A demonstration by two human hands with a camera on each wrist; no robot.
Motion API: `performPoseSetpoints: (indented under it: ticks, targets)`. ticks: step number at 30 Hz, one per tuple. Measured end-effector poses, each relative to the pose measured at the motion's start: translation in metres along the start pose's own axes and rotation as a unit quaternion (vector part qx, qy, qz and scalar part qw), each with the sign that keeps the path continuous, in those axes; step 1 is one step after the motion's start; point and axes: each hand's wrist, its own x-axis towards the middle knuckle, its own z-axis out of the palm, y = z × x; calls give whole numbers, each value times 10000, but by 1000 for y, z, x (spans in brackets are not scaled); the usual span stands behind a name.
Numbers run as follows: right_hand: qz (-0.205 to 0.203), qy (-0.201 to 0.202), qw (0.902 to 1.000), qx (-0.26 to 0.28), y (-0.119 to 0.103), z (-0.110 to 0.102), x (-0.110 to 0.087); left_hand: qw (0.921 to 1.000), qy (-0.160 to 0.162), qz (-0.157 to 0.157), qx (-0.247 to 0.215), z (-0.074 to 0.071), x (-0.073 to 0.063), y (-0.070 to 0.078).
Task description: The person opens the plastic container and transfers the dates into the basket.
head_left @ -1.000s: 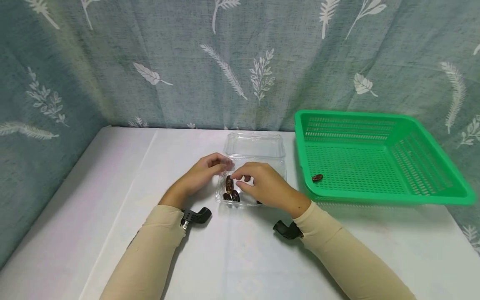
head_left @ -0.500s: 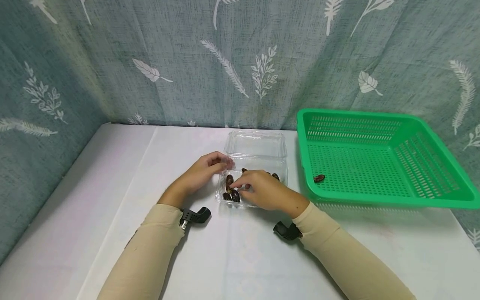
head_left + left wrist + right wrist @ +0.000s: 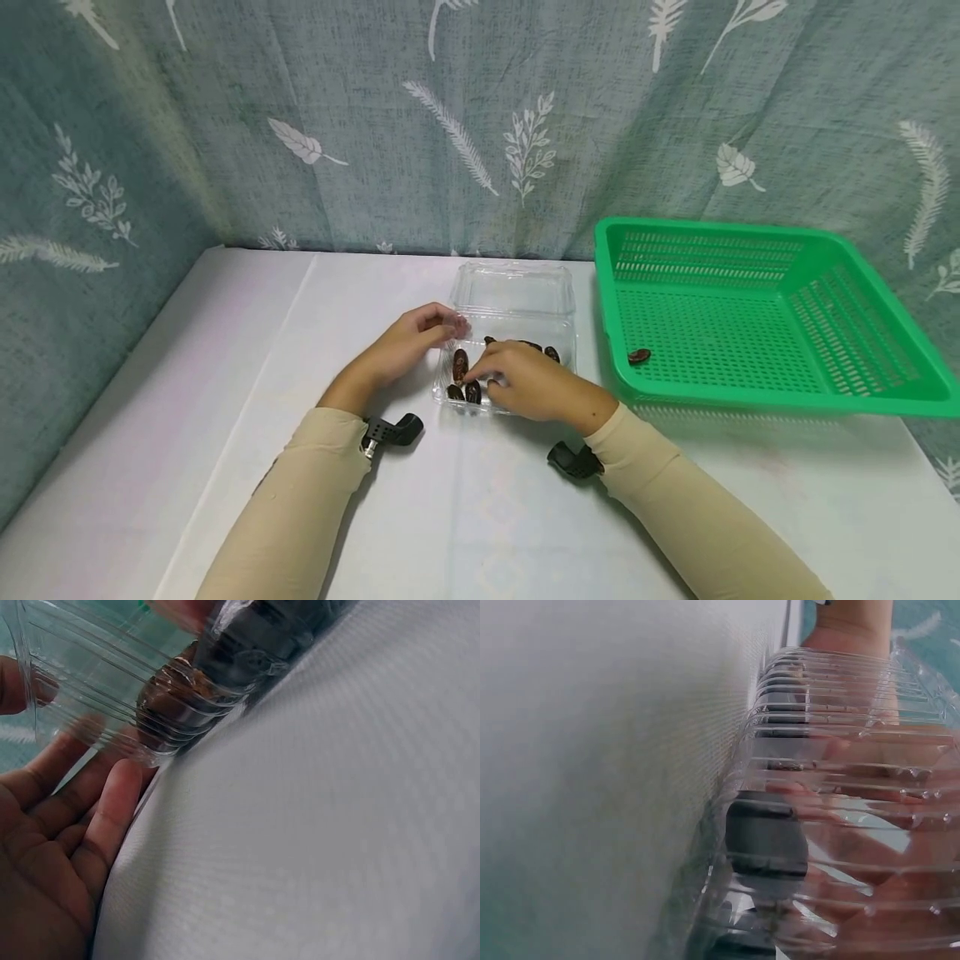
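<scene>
A clear plastic clamshell box stands on the table with its lid open toward the back. Several dark brown dates lie in it, among them a long date along the left side and a shorter date at the front. My left hand holds the box's left side near the hinge, thumb at the rim and fingers against the outer wall. Inside the box, my right hand reaches down with its index finger touching between the long date and the front ones. The hand covers the box's middle.
A green perforated basket stands at the right with one date in its near left corner. White cloth covers the table. A leaf-patterned curtain hangs behind it.
My right hand has moved down and slightly toward me inside the box, its index fingertip shifting from the long date's upper end to its lower end. My left hand stays in place.
</scene>
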Motion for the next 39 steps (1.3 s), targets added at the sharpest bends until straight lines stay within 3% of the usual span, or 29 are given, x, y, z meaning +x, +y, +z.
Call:
performPoseSetpoints:
  ticks: [9, 15, 20, 39]
  targets:
    - [172, 186, 9997, 12, 3, 1, 0, 10000, -1, 56, 39, 0, 2, -2]
    - [405, 77, 9989, 240, 1, 0, -1, 10000, -13, 17, -1, 0, -1, -1]
    - [370, -3, 9985, 398, 1, 0, -1, 10000, -23, 86, -5, 0, 0, -1]
    - [443, -206, 9985, 242, 2, -5, -2, 10000, -35, 83, 29, 0, 2, -2]
